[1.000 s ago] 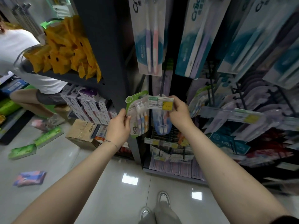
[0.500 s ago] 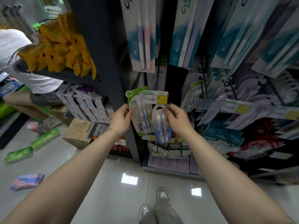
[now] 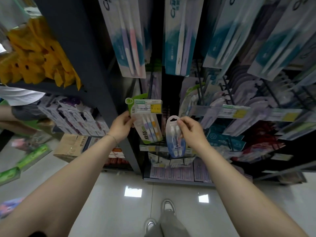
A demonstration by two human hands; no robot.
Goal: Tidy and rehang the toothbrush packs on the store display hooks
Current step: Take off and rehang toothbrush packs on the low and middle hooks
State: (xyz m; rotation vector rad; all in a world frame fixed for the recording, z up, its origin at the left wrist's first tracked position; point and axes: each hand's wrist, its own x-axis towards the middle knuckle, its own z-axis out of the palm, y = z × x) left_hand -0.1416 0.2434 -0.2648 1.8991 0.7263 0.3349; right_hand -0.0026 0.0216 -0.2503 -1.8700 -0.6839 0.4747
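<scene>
A green-edged card pack of three toothbrushes [image 3: 148, 127], hanging below a white-and-yellow price tag [image 3: 147, 107], is pinched at its edge by the left hand [image 3: 121, 126]. Just beside it, a blue-tinted oval blister pack [image 3: 174, 136] is pinched near its top by the right hand [image 3: 191, 130].

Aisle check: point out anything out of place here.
Green packs and a pink-blue pack lie loose on the floor at left. The green-backed toothbrush pack sits tilted in the left hand; the right hand pinches a blue pack, off any hook.
</scene>
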